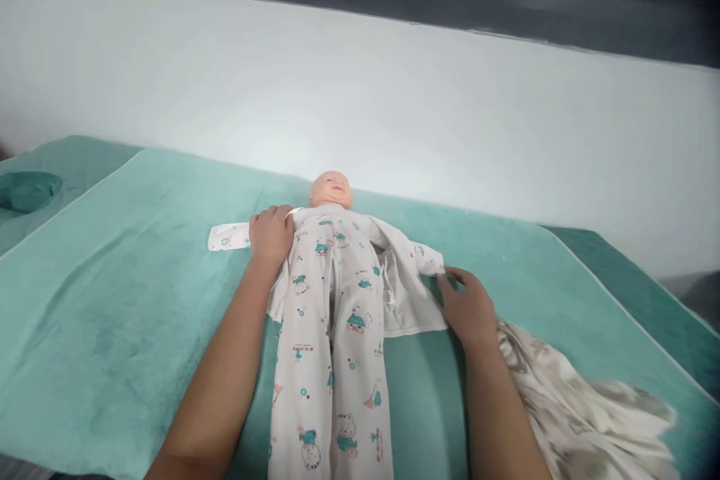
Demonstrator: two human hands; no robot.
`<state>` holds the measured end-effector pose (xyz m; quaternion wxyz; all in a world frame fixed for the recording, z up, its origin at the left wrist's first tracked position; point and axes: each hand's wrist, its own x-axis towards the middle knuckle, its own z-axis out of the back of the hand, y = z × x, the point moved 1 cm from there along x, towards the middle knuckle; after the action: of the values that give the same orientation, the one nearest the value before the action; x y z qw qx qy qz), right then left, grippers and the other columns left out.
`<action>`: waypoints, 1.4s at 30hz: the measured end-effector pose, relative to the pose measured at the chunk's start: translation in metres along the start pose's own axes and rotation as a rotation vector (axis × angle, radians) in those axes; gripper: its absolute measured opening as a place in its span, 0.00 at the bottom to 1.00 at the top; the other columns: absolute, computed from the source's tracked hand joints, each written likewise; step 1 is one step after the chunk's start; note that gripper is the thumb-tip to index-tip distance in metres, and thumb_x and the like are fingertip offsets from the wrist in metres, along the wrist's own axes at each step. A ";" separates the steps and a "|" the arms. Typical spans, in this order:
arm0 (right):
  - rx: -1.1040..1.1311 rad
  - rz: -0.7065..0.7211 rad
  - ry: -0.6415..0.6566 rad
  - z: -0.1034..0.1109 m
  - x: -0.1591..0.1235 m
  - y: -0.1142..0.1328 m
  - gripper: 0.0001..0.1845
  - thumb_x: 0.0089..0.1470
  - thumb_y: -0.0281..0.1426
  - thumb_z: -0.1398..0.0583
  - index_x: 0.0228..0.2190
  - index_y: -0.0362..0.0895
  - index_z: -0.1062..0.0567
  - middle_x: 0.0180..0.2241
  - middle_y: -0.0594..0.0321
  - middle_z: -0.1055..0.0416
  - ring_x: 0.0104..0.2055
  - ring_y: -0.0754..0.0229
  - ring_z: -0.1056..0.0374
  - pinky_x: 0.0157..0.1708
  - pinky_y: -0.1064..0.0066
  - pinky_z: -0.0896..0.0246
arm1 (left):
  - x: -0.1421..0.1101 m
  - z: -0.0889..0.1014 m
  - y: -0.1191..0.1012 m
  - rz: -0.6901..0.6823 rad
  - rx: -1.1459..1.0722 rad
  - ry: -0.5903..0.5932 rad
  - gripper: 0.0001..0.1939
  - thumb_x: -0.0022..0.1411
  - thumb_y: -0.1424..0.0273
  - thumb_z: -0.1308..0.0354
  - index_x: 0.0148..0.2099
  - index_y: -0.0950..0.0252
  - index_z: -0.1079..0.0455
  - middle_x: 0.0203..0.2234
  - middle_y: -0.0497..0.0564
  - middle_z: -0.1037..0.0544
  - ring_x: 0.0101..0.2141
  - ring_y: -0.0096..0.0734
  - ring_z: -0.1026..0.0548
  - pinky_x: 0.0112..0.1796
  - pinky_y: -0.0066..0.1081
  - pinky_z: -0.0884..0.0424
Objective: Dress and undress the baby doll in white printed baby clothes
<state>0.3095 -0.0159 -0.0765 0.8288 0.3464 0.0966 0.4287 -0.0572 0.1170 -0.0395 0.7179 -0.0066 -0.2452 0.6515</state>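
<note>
My left hand (271,240) lies over one sleeve (230,237) (gripping or not, I can't tell), my right hand (468,309) pinches the opposite cuff (434,265), the doll (329,191) between them.

Your left hand (271,236) rests on a white, printed fabric jacket (413,304); your right hand (466,306) touches its cuff (432,262). Between them lie long white, teal-printed fabric trousers (360,360), a bald, smooth pink doll's head (329,189) just beyond.

the left hand (271,234) is resting palm down, pointing toward one o'clock. the right hand (468,307) is pointing toward eleven, fingers (460,275) bending.
</note>
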 end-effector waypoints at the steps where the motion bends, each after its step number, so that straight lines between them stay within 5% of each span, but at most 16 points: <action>1: 0.009 0.040 -0.017 -0.001 -0.003 0.001 0.26 0.49 0.45 0.43 0.44 0.43 0.22 0.51 0.45 0.24 0.56 0.39 0.31 0.58 0.47 0.39 | 0.000 -0.001 0.000 0.002 0.010 -0.008 0.18 0.72 0.66 0.54 0.54 0.57 0.25 0.47 0.55 0.19 0.49 0.46 0.24 0.49 0.42 0.37; 4: 0.092 0.212 -0.111 -0.003 -0.014 0.021 0.24 0.53 0.44 0.45 0.46 0.44 0.24 0.54 0.47 0.26 0.58 0.43 0.32 0.60 0.49 0.40 | 0.000 -0.003 -0.001 0.022 0.045 -0.025 0.19 0.73 0.64 0.56 0.53 0.59 0.24 0.45 0.56 0.19 0.47 0.48 0.24 0.49 0.44 0.38; 7: 0.168 0.390 -0.178 -0.004 -0.027 0.067 0.19 0.58 0.42 0.45 0.45 0.46 0.25 0.53 0.50 0.26 0.57 0.47 0.31 0.58 0.51 0.38 | 0.001 -0.005 -0.003 0.043 0.065 -0.021 0.22 0.74 0.62 0.58 0.50 0.61 0.23 0.43 0.57 0.18 0.47 0.49 0.24 0.50 0.45 0.39; 11: 0.235 0.683 0.141 -0.028 -0.043 0.161 0.15 0.63 0.37 0.46 0.48 0.48 0.26 0.52 0.55 0.25 0.55 0.50 0.30 0.56 0.56 0.36 | 0.000 -0.006 -0.004 0.062 0.072 -0.026 0.24 0.75 0.62 0.61 0.46 0.62 0.23 0.42 0.59 0.18 0.46 0.48 0.24 0.52 0.44 0.40; 14: 0.034 0.937 0.316 -0.064 -0.049 0.230 0.15 0.61 0.30 0.45 0.49 0.44 0.26 0.53 0.53 0.26 0.58 0.49 0.34 0.61 0.56 0.43 | -0.001 -0.004 -0.004 0.064 0.070 -0.030 0.24 0.75 0.63 0.62 0.44 0.61 0.23 0.41 0.57 0.18 0.46 0.46 0.23 0.54 0.44 0.41; 17: -0.245 0.983 0.466 -0.093 -0.044 0.266 0.13 0.62 0.33 0.43 0.46 0.42 0.25 0.52 0.49 0.25 0.56 0.45 0.33 0.59 0.52 0.43 | -0.001 -0.004 -0.002 0.060 0.059 -0.020 0.23 0.75 0.64 0.62 0.44 0.59 0.24 0.41 0.55 0.18 0.47 0.43 0.23 0.57 0.43 0.43; 21: -0.492 0.998 0.520 -0.095 -0.034 0.263 0.14 0.61 0.28 0.44 0.47 0.39 0.25 0.53 0.47 0.26 0.58 0.44 0.34 0.60 0.53 0.45 | 0.001 -0.003 0.005 0.094 0.054 -0.045 0.25 0.76 0.64 0.64 0.46 0.60 0.24 0.43 0.57 0.18 0.47 0.45 0.23 0.59 0.46 0.46; 28: -0.461 0.963 0.542 -0.071 -0.023 0.251 0.21 0.57 0.25 0.41 0.52 0.44 0.25 0.57 0.52 0.30 0.59 0.47 0.37 0.51 0.58 0.39 | 0.004 0.006 0.016 0.220 -0.050 -0.017 0.23 0.76 0.63 0.61 0.45 0.62 0.24 0.43 0.58 0.18 0.46 0.45 0.22 0.51 0.43 0.38; 34: -0.494 1.194 0.681 -0.106 -0.027 0.278 0.19 0.59 0.23 0.44 0.51 0.43 0.25 0.51 0.52 0.27 0.53 0.50 0.34 0.44 0.64 0.38 | 0.006 0.005 0.016 0.250 -0.067 0.019 0.22 0.74 0.63 0.59 0.40 0.60 0.24 0.41 0.57 0.17 0.44 0.45 0.21 0.48 0.41 0.36; 38: -0.601 1.166 0.741 -0.128 -0.027 0.292 0.14 0.60 0.31 0.40 0.47 0.44 0.24 0.47 0.53 0.24 0.47 0.50 0.30 0.39 0.65 0.40 | 0.008 0.003 0.017 0.233 -0.058 0.033 0.21 0.73 0.65 0.59 0.38 0.61 0.25 0.39 0.58 0.17 0.42 0.47 0.21 0.47 0.43 0.35; 42: -0.608 1.123 0.751 -0.128 -0.027 0.291 0.15 0.62 0.36 0.41 0.49 0.48 0.24 0.41 0.57 0.22 0.41 0.52 0.28 0.35 0.66 0.43 | 0.007 0.003 0.017 0.238 -0.081 0.025 0.20 0.73 0.66 0.58 0.37 0.61 0.26 0.39 0.58 0.18 0.42 0.48 0.21 0.46 0.43 0.35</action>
<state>0.0469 0.1400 0.0165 0.4551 -0.0712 0.0591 0.8856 -0.0745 0.1248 -0.0398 0.6378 -0.0726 -0.2599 0.7214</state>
